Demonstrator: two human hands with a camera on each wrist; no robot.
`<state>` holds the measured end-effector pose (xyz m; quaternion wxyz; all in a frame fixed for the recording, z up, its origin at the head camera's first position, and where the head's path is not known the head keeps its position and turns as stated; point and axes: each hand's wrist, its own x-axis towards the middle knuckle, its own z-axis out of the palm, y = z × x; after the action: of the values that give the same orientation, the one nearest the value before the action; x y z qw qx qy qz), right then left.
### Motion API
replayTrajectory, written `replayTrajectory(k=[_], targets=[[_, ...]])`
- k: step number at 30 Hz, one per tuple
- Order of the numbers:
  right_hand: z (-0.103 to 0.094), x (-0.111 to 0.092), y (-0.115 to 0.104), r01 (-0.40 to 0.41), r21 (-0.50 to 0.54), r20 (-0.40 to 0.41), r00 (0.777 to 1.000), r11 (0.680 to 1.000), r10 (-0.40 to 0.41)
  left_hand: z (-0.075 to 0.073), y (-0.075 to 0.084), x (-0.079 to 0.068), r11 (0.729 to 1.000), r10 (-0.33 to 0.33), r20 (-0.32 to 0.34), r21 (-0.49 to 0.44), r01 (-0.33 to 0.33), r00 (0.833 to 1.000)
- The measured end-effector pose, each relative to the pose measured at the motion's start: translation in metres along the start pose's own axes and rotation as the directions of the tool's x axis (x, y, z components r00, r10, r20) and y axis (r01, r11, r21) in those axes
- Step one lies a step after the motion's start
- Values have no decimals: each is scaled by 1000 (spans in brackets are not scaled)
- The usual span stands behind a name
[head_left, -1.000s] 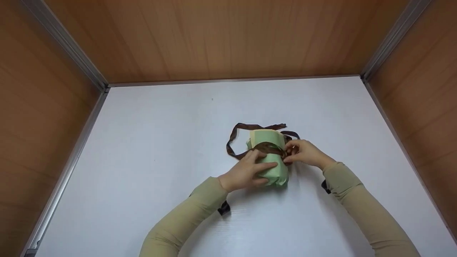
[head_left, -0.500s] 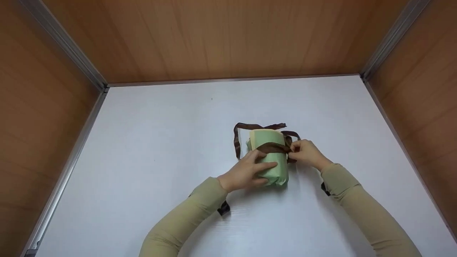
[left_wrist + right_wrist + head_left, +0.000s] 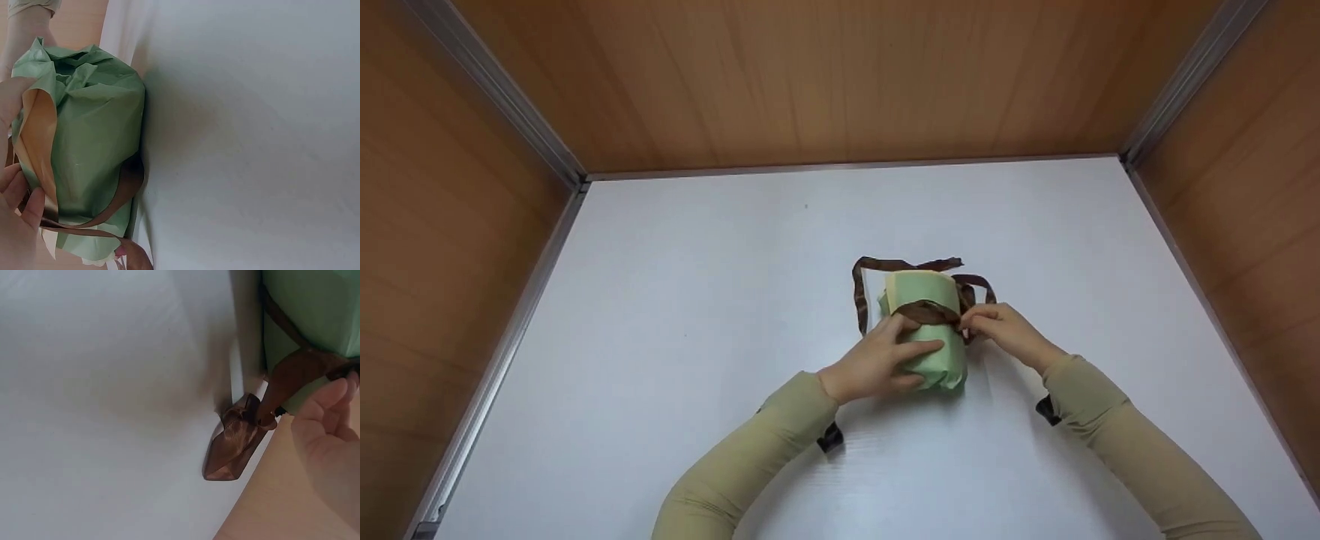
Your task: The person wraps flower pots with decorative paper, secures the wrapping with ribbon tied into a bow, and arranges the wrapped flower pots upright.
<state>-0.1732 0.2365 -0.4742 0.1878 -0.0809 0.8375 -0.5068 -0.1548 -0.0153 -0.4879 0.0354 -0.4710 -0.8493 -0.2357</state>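
Note:
A bundle wrapped in light green paper [image 3: 930,354] lies on the white table, a brown ribbon [image 3: 926,312] passing round its middle. Its paper has a cream inner side [image 3: 42,143], and a small pink bit [image 3: 120,251] peeks out at one end in the left wrist view. My left hand [image 3: 874,364] holds the bundle from the left, fingers spread over the paper and fingertips at the ribbon. On the other side my right hand [image 3: 1003,330] pinches the ribbon between thumb and forefinger, close against the bundle. A folded stretch of ribbon [image 3: 233,441] hangs below that hand in the right wrist view.
A loose ribbon tail [image 3: 859,292] curves over the table behind and left of the bundle. Another ribbon loop [image 3: 976,280] arches at its right. Wood-grain panels [image 3: 840,82] with metal edging close in the table at the back and both sides.
The ribbon loop at left has drawn in toward the bundle. My right hand first pulled slightly right, then came back down against the bundle's side. The left hand has stayed in place.

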Motion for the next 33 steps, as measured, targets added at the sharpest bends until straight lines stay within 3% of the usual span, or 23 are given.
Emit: replayTrajectory(k=[4,9,15,18,22,24,30,33], targets=[[-3,6,2,43,-20,21,999,999,-42,-1,0,-1,1000,-12,15,-6,13,1000],[-2,11,2,35,-53,8,999,998,-35,-6,0,-1,1000,-16,44,-25,17,999],[0,11,4,54,-103,-5,998,993,-55,-14,-1,-1,977,-83,65,-190,94,994],[1,8,4,88,-145,-17,996,985,-92,-18,-3,-2,954,-136,4,-268,132,991],[3,5,4,137,-191,-36,988,972,-147,-17,-11,-4,936,-242,-112,-289,202,964],[4,4,3,161,-222,-51,983,962,-176,-16,-16,-5,931,-287,-121,-269,247,950],[5,3,3,217,-305,-59,967,927,-246,-13,-29,-6,904,-375,-15,-227,362,927],[5,4,4,214,-306,-54,969,928,-241,-12,-33,-5,865,-430,27,-276,420,903]])
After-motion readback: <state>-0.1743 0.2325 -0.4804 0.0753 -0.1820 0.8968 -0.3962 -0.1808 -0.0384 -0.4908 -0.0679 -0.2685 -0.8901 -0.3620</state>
